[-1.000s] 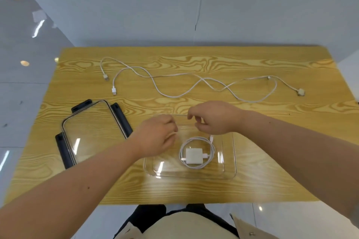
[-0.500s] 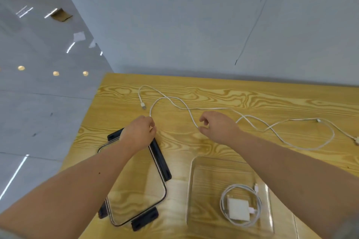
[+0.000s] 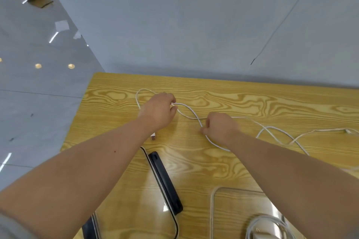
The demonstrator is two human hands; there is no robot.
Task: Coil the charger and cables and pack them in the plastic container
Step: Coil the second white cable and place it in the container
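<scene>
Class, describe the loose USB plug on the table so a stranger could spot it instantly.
Start at the table's left edge, beside the left forearm, just beyond the lid's black clip. The USB plug lies there: a short white metal-tipped end, no hand touching it.

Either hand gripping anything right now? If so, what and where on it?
Both. The left hand pinches a white cable near its end at the fingertips; the right hand pinches a cable strand farther along, mid-run. Whether it is the same cable cannot be told.
</scene>
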